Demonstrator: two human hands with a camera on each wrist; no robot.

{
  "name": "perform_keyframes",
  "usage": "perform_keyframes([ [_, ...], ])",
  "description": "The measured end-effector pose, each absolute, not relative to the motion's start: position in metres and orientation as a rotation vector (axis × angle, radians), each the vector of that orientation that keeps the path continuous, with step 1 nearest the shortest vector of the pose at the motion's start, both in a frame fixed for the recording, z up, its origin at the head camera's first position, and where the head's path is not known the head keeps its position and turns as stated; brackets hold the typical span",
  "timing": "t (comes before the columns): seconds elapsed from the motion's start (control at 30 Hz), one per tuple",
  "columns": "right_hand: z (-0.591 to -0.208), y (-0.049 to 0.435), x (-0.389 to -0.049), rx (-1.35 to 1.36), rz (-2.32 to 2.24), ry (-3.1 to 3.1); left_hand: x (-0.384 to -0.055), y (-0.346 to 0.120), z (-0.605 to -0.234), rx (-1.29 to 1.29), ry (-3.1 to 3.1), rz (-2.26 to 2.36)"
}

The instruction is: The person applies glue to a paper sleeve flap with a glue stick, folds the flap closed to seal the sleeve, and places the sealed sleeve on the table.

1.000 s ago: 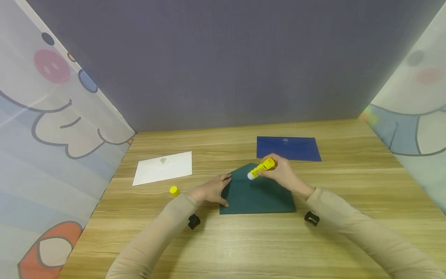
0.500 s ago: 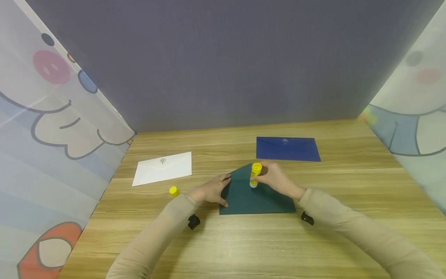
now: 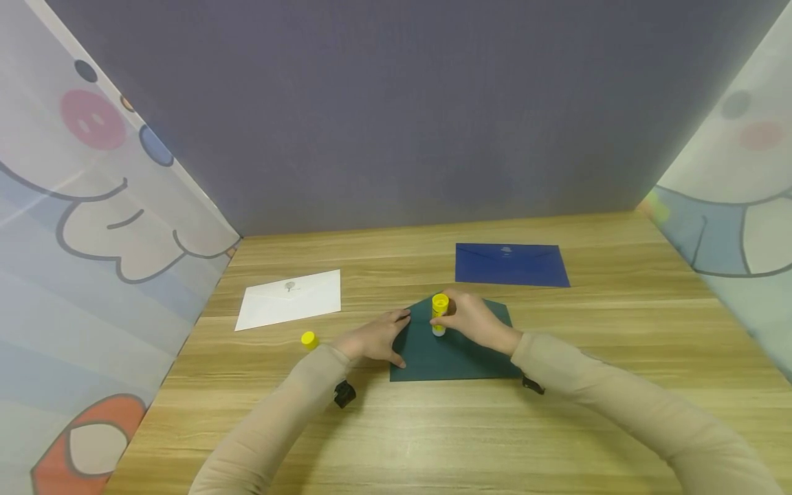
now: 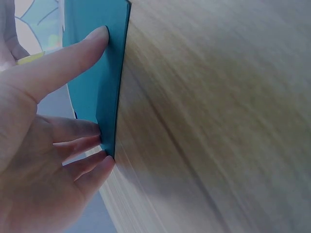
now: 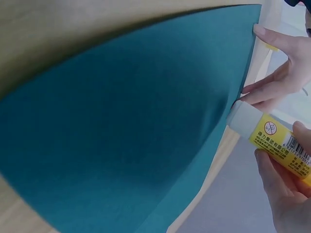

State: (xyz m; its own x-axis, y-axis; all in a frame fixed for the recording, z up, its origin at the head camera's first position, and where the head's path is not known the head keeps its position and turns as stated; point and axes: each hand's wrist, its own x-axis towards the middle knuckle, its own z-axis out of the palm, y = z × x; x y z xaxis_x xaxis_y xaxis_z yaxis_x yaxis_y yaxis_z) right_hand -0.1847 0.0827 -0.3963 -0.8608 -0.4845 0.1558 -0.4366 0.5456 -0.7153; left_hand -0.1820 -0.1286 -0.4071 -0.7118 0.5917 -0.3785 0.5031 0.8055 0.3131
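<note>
A dark green envelope (image 3: 458, 361) lies in front of me with its flap unfolded upward. My left hand (image 3: 374, 337) rests on its left edge, thumb and fingers spread; the left wrist view shows the fingertips (image 4: 101, 36) pressing the paper. My right hand (image 3: 479, 322) grips a yellow glue stick (image 3: 439, 316), nearly upright, white end down on the envelope near its flap fold. Printed labelling shows on the glue stick (image 5: 274, 138) in the right wrist view. The glue at its tip is hidden.
A yellow glue cap (image 3: 309, 339) stands left of my left hand. Farther left lies a white envelope (image 3: 303, 302) with a tree emblem. A blue envelope (image 3: 510, 267) lies behind my right hand. A grey panel (image 3: 421, 124) rises at the table's back edge.
My right hand has moved left and slightly toward me with the glue stick, turning it from tilted to nearly upright. The left hand and envelope have stayed put.
</note>
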Motion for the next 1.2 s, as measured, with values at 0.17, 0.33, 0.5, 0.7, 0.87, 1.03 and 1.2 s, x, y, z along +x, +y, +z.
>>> perform_keyframes([
  [0.17,-0.398,0.078,-0.185,-0.816,-1.207,2.717,-0.183,-0.128,-0.408,0.819,2.523,0.257],
  [0.33,-0.401,0.075,-0.184,-0.839,-1.166,2.725,-0.184,-0.128,-0.409,0.825,2.524,0.257],
  [0.5,-0.402,0.074,-0.182,-0.9,-1.108,2.731,-0.183,-0.128,-0.409,0.828,2.525,0.253],
  [0.7,-0.4,0.075,-0.181,-0.921,-1.065,2.749,-0.183,-0.128,-0.407,0.831,2.533,0.239],
  [0.87,-0.4,0.083,-0.181,-0.896,-1.041,2.774,-0.183,-0.127,-0.407,0.835,2.53,0.23],
  [1.03,-0.4,0.094,-0.181,-0.924,-1.048,2.794,-0.183,-0.128,-0.408,0.84,2.53,0.231],
  [1.2,-0.403,0.106,-0.18,-0.915,-1.087,2.789,-0.183,-0.129,-0.408,0.842,2.523,0.243],
])
